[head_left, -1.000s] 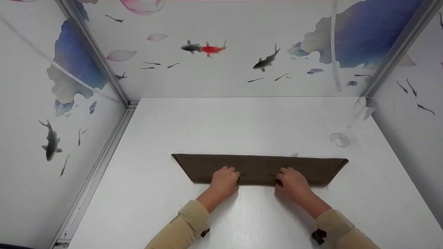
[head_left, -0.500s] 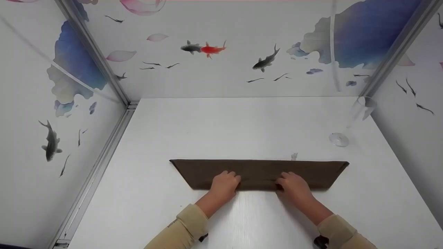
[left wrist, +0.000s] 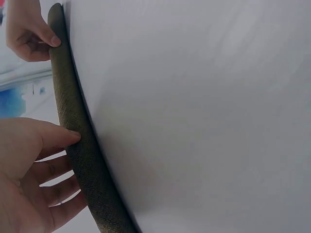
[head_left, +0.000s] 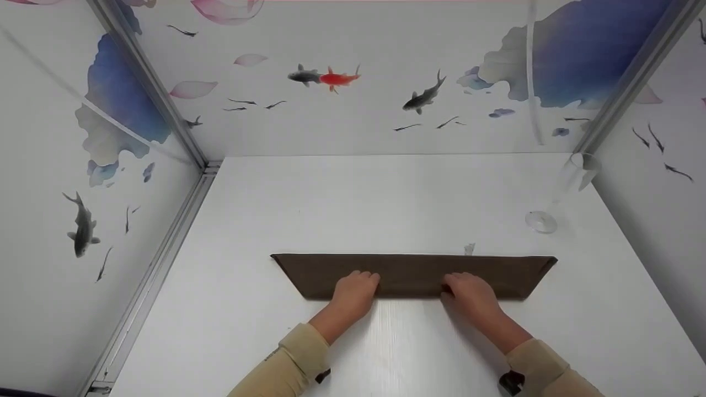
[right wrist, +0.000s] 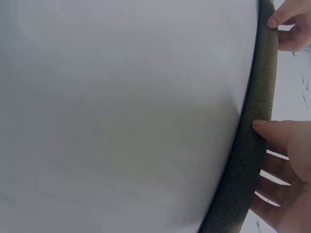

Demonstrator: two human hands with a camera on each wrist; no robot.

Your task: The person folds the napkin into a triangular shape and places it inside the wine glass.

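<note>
A dark brown folded cloth lies across the white table as a long strip, with slanted ends and a wider far edge. My left hand holds its near edge left of the middle. My right hand grips the same edge farther right. In the left wrist view, the left thumb rests on the rounded edge while the other fingers reach behind it. The right wrist view has the right thumb placed likewise on the cloth's edge. The cloth's underside is hidden.
A clear stemmed glass stands at the back right, near the right wall. Just beyond the cloth's far edge a small clear object shows partly. Printed walls enclose the table's back and sides.
The cloth has shifted slightly toward me from its place one second ago, and more of the small clear object shows. Both hands keep hold; the left has moved slightly left.
</note>
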